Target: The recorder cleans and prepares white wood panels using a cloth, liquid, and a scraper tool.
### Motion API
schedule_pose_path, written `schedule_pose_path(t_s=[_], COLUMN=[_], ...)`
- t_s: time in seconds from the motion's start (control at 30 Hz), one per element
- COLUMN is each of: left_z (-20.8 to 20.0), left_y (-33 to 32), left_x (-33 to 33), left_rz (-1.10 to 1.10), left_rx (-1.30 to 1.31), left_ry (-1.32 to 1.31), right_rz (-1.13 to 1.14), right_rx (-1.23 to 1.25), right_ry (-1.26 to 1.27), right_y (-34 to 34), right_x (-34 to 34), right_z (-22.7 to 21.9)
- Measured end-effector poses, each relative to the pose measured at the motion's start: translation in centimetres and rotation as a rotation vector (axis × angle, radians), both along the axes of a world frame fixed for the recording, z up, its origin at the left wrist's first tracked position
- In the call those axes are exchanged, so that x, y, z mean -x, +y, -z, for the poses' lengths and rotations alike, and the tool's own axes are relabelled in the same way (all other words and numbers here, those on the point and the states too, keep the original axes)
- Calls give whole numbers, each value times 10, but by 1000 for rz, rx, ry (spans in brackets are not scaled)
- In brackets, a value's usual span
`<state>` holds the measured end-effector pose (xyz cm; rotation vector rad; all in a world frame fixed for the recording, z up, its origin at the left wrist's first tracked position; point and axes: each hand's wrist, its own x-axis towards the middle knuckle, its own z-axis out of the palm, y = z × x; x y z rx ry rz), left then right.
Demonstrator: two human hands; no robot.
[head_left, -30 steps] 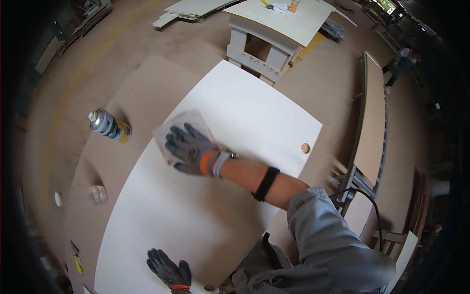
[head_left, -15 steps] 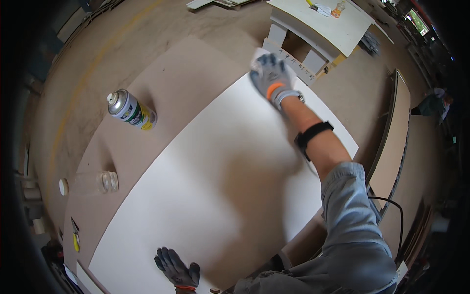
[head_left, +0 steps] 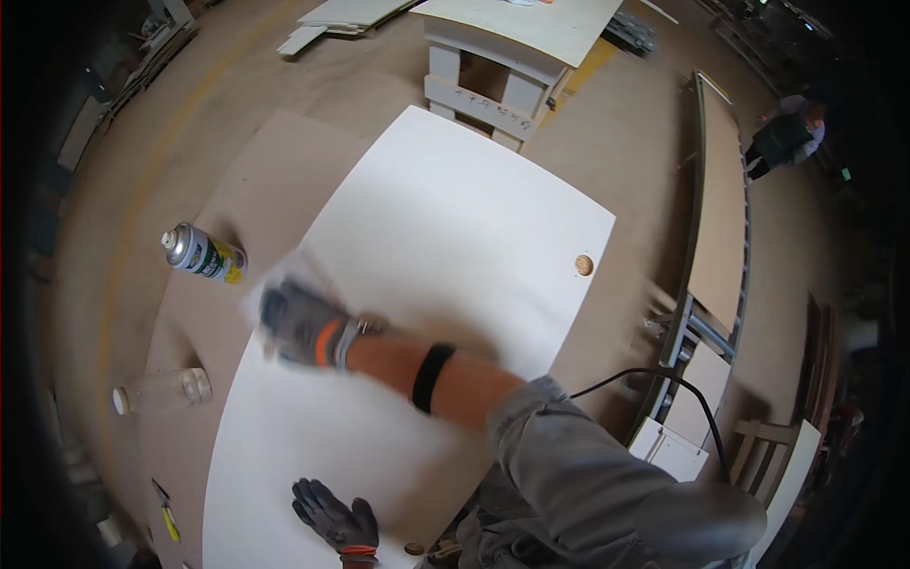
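Observation:
A large white panel (head_left: 455, 199) lies before me on a wider brownish board (head_left: 284, 171). Flat on the panel's near part, fingers spread, rests my left hand (head_left: 334, 520) in a grey glove; it holds nothing. My gloved right hand (head_left: 308, 324), blurred by motion, presses a white cloth (head_left: 305, 268) at the panel's left edge. Part of the cloth is hidden under the palm. Round holes show near the panel's right edge (head_left: 584, 265) and beside my left hand. Just beyond the right hand, a spray can (head_left: 204, 254) lies on the brown board.
A clear plastic bottle (head_left: 161, 391) and yellow-handled pliers (head_left: 167, 512) lie along the left. Beyond the panel stands a white-topped table (head_left: 512, 33). To the right are a long roller stand (head_left: 716, 209) bearing boards, a black cable (head_left: 654, 372) and, farther off, a person (head_left: 787, 133).
My right hand has swept with the cloth from the panel's far end back to its left edge. The left hand stays flat on the panel. The view has shifted to the right.

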<state>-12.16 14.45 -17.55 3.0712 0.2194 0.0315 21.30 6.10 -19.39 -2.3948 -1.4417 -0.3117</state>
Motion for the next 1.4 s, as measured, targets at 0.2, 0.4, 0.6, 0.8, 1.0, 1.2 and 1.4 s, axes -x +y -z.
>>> schedule_pose_path(t_s=[0.2,0.4,0.6,0.8,1.0,1.2,1.4], left_z=[-15,-19,-24,18,-16,1,-1], left_y=[-12,-12,-11,-27,-165,-205,-210], left_x=[-3,-7,-12,-30,-233,-300,-301], left_rz=[-20,-77,-117,-411,-194,-149,-186], left_rx=[15,107,88,-69,127,39,20], left_ry=[-26,54,84,-74,-113,-15,69], right_rz=[825,1151,941,449,265,273,186], right_rx=[93,117,360,303,174,218,-12], right_ry=[-84,187,236,76,4,411,404], right_y=[-173,-341,-349,-309,-226,-193,-289], right_x=[-147,-99,-50,-113,-220,-274,-241], right_z=[20,-1,15,1,12,-13,30])
